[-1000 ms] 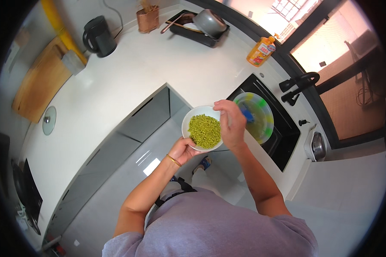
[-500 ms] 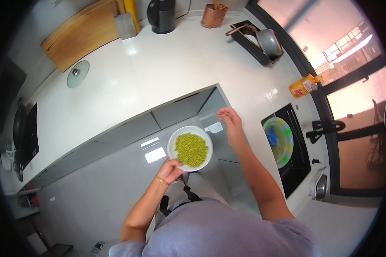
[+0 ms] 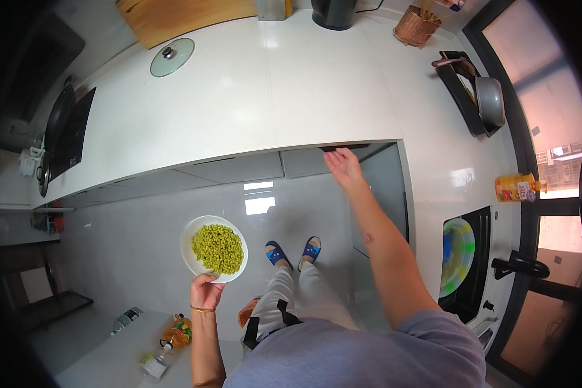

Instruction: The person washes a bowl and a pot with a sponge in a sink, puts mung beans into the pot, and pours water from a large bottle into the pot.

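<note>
Plainly, in the head view, the left hand (image 3: 207,293) gripped a white bowl (image 3: 187,248) by its six-o'clock edge, the bowl lying toward eight o'clock from centre with small green beans (image 3: 218,249) in it. The right hand (image 3: 344,169), toward two o'clock, was loosely open by the front edge of the white bench (image 3: 330,84); contact could not be told. A glass lid (image 3: 174,59) lay near eleven o'clock.
</note>
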`<state>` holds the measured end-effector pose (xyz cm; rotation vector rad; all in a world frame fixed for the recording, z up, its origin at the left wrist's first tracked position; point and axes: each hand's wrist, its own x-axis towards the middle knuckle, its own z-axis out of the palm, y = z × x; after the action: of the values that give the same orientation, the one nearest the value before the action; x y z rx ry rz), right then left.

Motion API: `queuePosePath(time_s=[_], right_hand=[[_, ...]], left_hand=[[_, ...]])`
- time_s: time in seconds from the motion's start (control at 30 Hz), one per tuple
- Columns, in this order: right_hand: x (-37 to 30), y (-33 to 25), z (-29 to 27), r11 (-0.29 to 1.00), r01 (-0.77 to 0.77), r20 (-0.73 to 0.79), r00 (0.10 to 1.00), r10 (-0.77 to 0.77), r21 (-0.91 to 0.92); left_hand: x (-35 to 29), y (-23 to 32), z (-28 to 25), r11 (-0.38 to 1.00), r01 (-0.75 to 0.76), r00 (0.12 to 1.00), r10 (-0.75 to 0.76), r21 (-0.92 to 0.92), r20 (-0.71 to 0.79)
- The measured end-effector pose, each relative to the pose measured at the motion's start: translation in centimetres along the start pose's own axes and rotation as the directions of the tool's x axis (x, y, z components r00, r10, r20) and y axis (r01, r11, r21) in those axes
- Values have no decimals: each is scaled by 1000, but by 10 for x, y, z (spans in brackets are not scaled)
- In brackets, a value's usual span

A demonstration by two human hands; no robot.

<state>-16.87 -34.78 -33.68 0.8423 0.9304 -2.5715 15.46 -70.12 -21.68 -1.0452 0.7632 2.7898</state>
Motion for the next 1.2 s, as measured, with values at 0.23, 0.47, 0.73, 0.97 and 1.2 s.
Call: queuePosePath(time_s=[0.23, 0.47, 0.73, 0.97, 1.2], right_hand=[[-69, -6, -70, 712, -25, -289, 923, -253, -702], [-116, -23, -119, -358, -51, 184, 786, -591, -932], [-140, -78, -60, -796, -265, -14, 952, -307, -545], [-93, -7, -21, -561, 101, 281, 928, -245, -822], [174, 110, -219, -222, -35, -57, 994, 93, -974]], left_hand=[[16, 0, -12, 997, 74, 997, -73, -18, 16], [36, 1, -23, 986, 165, 985, -164, -29, 53], [56, -3, -32, 984, 179, 981, -180, 19, 73], [57, -26, -61, 989, 141, 987, -145, -52, -74], [100, -71, -125, 987, 106, 984, -122, -121, -133]])
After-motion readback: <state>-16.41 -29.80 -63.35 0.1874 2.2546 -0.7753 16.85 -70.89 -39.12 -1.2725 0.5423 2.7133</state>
